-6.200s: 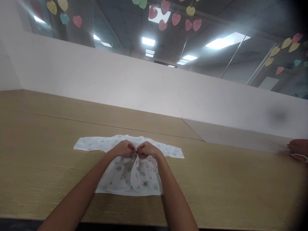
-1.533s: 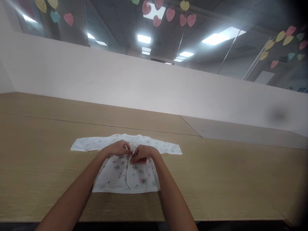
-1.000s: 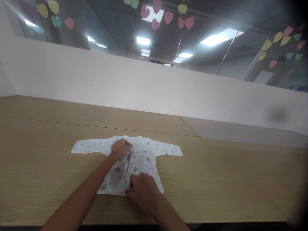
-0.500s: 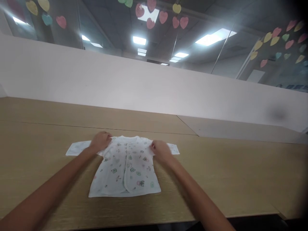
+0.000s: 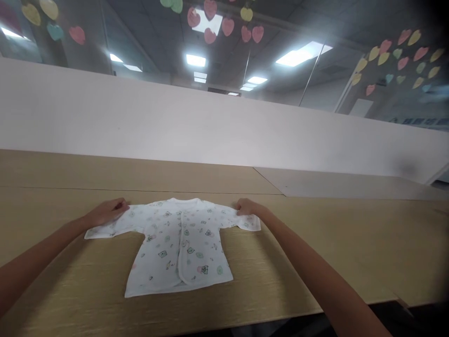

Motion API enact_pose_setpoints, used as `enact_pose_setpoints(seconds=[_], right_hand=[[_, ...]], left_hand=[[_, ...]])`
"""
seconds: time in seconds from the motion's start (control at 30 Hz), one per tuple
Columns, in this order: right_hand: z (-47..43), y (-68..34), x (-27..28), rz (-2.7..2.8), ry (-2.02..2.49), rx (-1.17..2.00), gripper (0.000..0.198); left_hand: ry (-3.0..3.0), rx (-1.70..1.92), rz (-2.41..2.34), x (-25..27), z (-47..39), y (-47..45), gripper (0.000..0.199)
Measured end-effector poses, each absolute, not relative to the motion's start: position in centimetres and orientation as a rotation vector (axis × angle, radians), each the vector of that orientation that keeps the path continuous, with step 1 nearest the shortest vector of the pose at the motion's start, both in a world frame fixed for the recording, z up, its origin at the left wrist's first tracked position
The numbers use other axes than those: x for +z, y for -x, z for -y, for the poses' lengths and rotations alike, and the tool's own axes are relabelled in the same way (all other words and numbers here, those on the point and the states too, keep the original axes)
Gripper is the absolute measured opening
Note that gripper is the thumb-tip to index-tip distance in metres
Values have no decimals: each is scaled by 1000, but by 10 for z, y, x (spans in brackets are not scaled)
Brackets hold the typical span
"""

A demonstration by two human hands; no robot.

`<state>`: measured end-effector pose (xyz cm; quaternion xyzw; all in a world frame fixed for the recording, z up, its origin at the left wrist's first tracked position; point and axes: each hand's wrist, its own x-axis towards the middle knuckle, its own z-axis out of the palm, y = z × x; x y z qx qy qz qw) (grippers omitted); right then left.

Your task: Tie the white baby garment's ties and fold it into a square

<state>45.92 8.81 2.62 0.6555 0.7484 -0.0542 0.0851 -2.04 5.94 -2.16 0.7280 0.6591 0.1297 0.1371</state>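
A white baby shirt [image 5: 182, 243] with small printed figures lies front side up, its sleeves spread to both sides and its hem toward me. My left hand [image 5: 108, 210] is closed on the upper edge of the left sleeve, partway along it. On the other side, my right hand [image 5: 247, 207] pinches the upper edge of the right sleeve, above its cuff. Both cuffs rest on the table, and the front placket runs down the middle of the shirt.
The wood-toned table [image 5: 315, 243] extends to both sides, with a grey panel [image 5: 333, 183] at the back right. Behind it stands a low white wall [image 5: 175, 126] topped by glass with heart-shaped paper notes [image 5: 228, 26]. The table's front edge is near me.
Both hands have moved outward from the shoulders along the sleeves. The sleeves now lie broader and flatter. The camera view has shifted slightly.
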Motion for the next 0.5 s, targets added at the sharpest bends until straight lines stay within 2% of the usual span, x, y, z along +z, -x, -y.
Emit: enact_pose_setpoints(seconds=[0.1, 0.17, 0.3, 0.4, 0.5], right_hand=[[-102, -460, 56, -2262, -1988, -28, 17], [-115, -461, 86, -2289, -2042, 101, 24], [-132, -462, 145, -2340, -2222, 610, 36], [-129, -465, 156, -2360, -2199, 799, 34], [-111, -470, 129, -2382, -2099, 804, 28]], left_hand=[[-2116, 380, -2042, 11, -72, 24, 32], [-2129, 454, -2198, 42, -80, 26, 34], [-2196, 762, -2542, 96, -85, 32, 42], [-2354, 851, -2526, 99, -79, 37, 42], [-2460, 746, -2322, 66, -59, 39, 43]])
